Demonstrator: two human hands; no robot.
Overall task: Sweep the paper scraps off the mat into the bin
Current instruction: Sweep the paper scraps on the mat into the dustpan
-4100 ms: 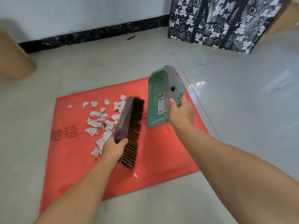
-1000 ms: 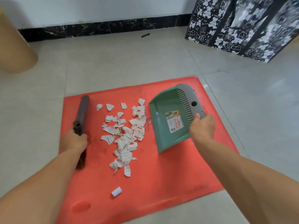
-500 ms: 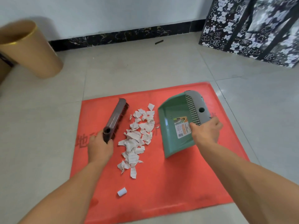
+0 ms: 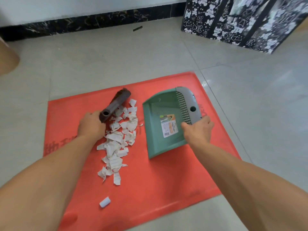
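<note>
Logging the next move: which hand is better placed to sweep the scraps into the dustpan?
Left. The left hand grips the brush beside the scraps, which lie between it and the dustpan; the right hand only holds the dustpan.

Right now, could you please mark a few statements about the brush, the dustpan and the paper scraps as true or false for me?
1. The left hand grips the brush. True.
2. The right hand holds the dustpan at its grey rear edge. True.
3. The paper scraps are piled inside the dustpan. False: they lie on the red mat, between the brush and the dustpan.
4. The dustpan is off the mat. False: it is over the mat's right half.
5. One rolled scrap lies apart from the pile, nearer the person. True.
</note>
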